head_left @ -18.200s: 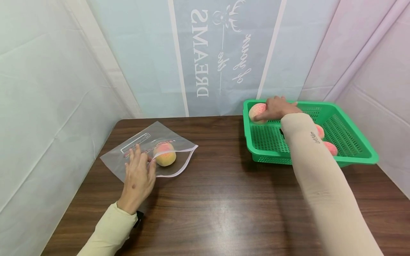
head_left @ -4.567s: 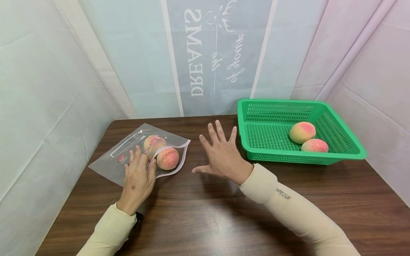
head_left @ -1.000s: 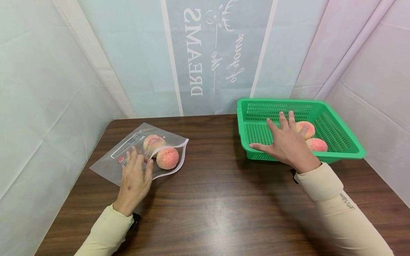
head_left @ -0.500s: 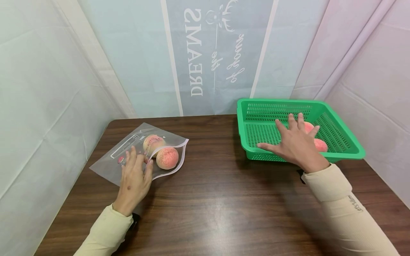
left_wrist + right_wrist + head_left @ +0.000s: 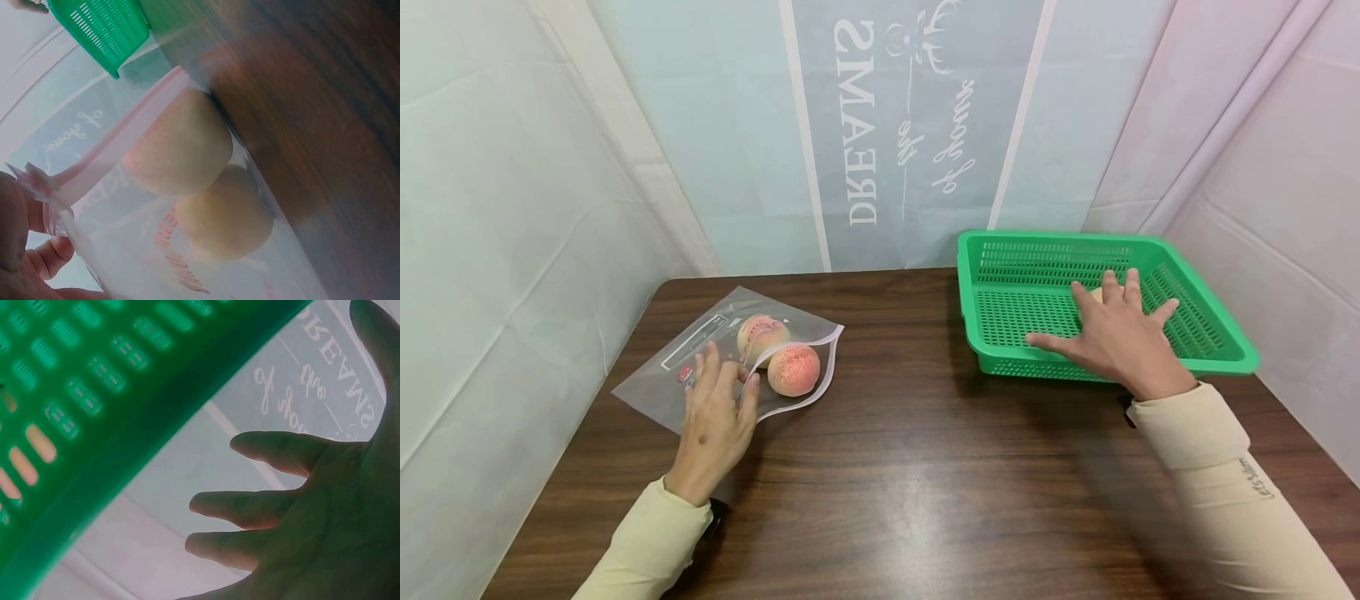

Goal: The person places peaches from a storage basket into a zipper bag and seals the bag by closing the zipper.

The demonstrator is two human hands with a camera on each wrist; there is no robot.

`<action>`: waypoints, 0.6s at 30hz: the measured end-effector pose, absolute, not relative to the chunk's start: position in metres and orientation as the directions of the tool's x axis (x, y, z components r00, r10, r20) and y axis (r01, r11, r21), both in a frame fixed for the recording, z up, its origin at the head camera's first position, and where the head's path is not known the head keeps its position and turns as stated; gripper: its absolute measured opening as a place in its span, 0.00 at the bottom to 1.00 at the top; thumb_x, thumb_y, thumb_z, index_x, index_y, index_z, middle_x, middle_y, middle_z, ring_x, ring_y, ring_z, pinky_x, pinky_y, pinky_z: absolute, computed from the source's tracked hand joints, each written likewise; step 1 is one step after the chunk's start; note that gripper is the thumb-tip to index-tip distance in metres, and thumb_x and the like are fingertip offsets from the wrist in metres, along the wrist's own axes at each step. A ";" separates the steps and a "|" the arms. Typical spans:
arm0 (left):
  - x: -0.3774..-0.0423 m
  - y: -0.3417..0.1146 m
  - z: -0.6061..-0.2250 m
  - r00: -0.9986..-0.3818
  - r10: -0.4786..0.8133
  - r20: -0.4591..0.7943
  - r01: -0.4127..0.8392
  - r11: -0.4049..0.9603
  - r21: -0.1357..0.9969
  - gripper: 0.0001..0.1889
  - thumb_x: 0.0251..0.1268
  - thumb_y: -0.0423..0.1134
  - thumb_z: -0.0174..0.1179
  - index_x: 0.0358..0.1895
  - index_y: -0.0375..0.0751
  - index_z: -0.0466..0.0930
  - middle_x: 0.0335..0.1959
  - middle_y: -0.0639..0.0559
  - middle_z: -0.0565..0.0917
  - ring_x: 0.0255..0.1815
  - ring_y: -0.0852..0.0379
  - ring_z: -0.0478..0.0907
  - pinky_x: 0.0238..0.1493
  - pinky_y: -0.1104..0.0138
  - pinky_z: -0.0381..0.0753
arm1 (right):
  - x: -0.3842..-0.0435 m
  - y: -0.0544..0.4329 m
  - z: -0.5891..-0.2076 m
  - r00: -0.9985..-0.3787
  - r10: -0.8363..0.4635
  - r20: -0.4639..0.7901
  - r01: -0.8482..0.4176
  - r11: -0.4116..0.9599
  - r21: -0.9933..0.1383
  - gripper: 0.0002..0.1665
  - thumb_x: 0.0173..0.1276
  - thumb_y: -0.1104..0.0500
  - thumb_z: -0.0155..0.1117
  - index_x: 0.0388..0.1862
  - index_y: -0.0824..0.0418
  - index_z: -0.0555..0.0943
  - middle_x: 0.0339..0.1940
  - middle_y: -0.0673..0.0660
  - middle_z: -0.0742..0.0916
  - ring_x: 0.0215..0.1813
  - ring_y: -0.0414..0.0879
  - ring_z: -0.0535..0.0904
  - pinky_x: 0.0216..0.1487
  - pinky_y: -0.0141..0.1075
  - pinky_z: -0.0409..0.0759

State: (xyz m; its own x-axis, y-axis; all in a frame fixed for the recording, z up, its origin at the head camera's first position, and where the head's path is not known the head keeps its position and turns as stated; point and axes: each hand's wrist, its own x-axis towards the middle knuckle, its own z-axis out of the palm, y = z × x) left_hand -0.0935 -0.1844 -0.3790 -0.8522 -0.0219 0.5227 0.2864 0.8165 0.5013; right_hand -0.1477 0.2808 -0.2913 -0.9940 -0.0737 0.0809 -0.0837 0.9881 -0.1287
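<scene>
On the left of the head view, my left hand [image 5: 715,425] pinches the lip of a clear zip bag [image 5: 651,393] lying on the table. One peach [image 5: 763,335] is inside the bag and a second peach [image 5: 793,371] sits in its open mouth; the left wrist view has the bag's zip edge [image 5: 122,134] between thumb and fingers. My right hand [image 5: 1123,342], fingers spread, is over the front of a green basket [image 5: 1052,237], holding nothing. A sliver of a peach [image 5: 1097,295] shows behind it; the rest of the basket's fruit is hidden by the hand.
The basket stands at the back right of the brown wooden table [image 5: 880,467]. A printed cloth [image 5: 925,125] hangs along the back edge, with pale cloth walls at left and right. Bare tabletop lies between the bag and the basket.
Over the last second my right hand has moved rightward across the basket, covering the peaches there. Earlier, a second peach came into the bag. My left hand keeps its place.
</scene>
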 end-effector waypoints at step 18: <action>-0.092 -0.184 -0.378 -0.868 -0.026 0.496 0.267 0.818 0.510 0.08 0.74 0.34 0.56 0.36 0.36 0.70 0.72 0.20 0.56 0.75 0.24 0.48 0.58 0.23 0.52 | -0.151 0.304 -0.297 -0.999 -0.021 0.028 -0.025 0.989 -0.145 0.63 0.55 0.18 0.57 0.66 0.69 0.64 0.69 0.89 0.54 0.72 0.84 0.34 0.48 0.87 0.32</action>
